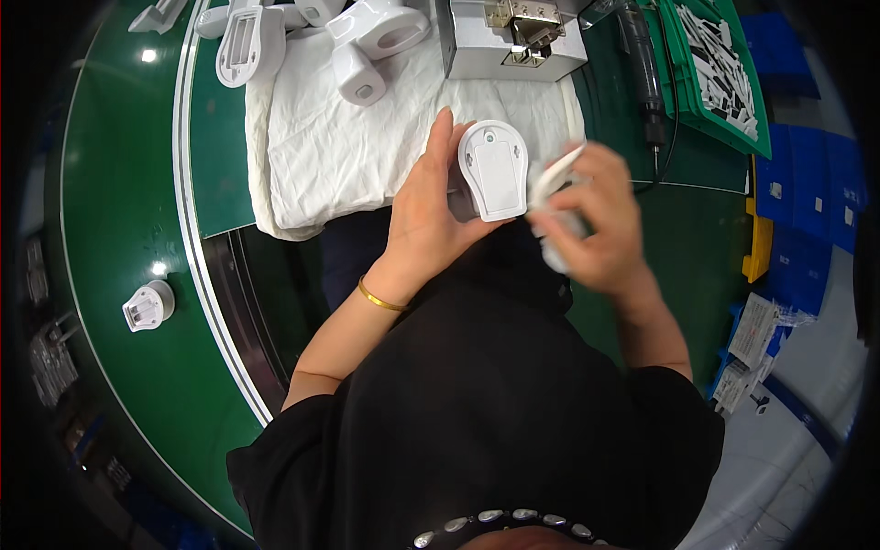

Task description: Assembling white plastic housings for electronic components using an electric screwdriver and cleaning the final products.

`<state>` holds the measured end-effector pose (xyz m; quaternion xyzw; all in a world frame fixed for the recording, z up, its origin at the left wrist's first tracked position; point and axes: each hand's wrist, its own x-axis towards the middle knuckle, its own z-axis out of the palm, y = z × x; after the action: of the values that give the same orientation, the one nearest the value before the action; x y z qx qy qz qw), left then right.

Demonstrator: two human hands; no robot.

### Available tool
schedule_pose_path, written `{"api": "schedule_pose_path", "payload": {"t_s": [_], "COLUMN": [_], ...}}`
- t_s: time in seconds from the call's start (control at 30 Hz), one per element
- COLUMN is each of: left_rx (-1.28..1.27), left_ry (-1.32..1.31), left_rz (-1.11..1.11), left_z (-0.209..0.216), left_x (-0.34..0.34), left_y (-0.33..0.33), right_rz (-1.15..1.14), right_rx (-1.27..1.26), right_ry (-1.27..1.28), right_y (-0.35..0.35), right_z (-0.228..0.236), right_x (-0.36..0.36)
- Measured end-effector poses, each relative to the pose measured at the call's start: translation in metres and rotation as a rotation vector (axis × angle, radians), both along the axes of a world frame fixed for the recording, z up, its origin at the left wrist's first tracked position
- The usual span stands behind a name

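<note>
Green bench (216,188), white cloth (321,137) on it. Left hand (426,215) grips white housing (500,179) over cloth's near edge. Right hand (600,220), off cloth's near right corner, pinches blurred white item (557,174). Best: brace housing, light touch.

Bright light across the middle, cloth (321,147) glowing white at eleven o'clock! Glare flares on the bench (124,183) at nine and ten. Right hand (600,220) smeared by motion, left hand (423,206) crisp. Straight edges bow towards a black rim, murky at eight.
</note>
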<state>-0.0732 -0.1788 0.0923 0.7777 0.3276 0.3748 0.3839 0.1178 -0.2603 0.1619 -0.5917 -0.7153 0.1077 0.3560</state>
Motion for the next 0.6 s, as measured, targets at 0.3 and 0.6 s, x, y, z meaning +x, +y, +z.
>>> {"api": "schedule_pose_path", "payload": {"t_s": [0.3,0.6], "left_rx": [0.029,0.025], "left_ry": [-0.019,-0.027], "left_rz": [-0.014,-0.028], "left_z": [0.004,-0.006], "left_x": [0.002,-0.004], "left_y": [-0.005,-0.003], "right_rz": [-0.275,-0.095], "right_rx": [-0.014,-0.031], "right_ry": [-0.003,0.063], "right_y": [-0.020,-0.015], "right_z": [-0.018,-0.029], "right_x": [-0.014,-0.028]}}
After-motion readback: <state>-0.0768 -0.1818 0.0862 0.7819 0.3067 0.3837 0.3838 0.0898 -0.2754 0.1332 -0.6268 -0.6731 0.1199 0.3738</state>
